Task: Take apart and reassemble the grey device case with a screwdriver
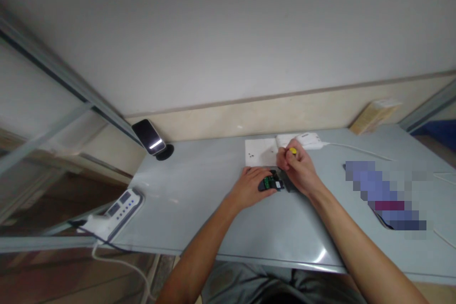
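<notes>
My left hand [251,186] rests on the grey table [199,204] and grips a small dark device with a green circuit board [271,183] showing. My right hand [298,167] is closed in a fist round a yellow-handled screwdriver [292,151], held upright right over the device. A white paper sheet [260,152] lies just behind the hands with tiny dark specks, perhaps screws, on it.
A white adapter [308,139] with a cable lies behind my right hand. A phone on a stand [149,137] is at the back left, a power strip [119,206] at the left edge, a cardboard box [374,113] at the back right.
</notes>
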Tool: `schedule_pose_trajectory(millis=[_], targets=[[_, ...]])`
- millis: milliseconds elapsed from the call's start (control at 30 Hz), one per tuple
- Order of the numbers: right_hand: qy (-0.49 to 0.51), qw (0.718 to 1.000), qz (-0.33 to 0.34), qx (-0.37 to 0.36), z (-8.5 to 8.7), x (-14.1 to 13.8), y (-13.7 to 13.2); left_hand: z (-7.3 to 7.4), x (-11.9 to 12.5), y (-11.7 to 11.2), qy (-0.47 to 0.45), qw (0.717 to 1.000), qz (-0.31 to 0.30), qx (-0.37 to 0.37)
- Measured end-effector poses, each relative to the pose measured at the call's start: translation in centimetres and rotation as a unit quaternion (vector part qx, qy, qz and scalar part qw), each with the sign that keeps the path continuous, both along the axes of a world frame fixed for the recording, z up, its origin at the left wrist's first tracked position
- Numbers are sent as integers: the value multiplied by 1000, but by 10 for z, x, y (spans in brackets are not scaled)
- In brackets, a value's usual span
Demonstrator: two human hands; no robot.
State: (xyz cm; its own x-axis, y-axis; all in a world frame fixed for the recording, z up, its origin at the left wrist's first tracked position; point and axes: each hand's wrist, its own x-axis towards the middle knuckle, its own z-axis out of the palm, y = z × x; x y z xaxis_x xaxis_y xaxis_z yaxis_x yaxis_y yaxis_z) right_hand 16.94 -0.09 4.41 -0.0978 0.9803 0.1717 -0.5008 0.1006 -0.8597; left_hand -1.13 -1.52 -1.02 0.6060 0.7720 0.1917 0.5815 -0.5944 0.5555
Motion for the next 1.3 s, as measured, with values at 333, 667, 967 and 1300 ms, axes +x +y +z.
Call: schedule_pose_trajectory(millis=[333, 667, 967, 1300], targets=[[-13, 1000, -14, 0, 0, 1, -2, -1, 0, 1, 1, 1000, -3, 4], [2, 1000, 7, -19, 4, 6, -1, -2, -1, -1, -14, 999, -9, 30], [51, 998, -3, -21, 2, 6, 2, -3, -1, -1, -12, 999, -10, 32], [45, 999, -21, -13, -3, 2, 1, -5, -1, 0, 7, 999, -7, 37]])
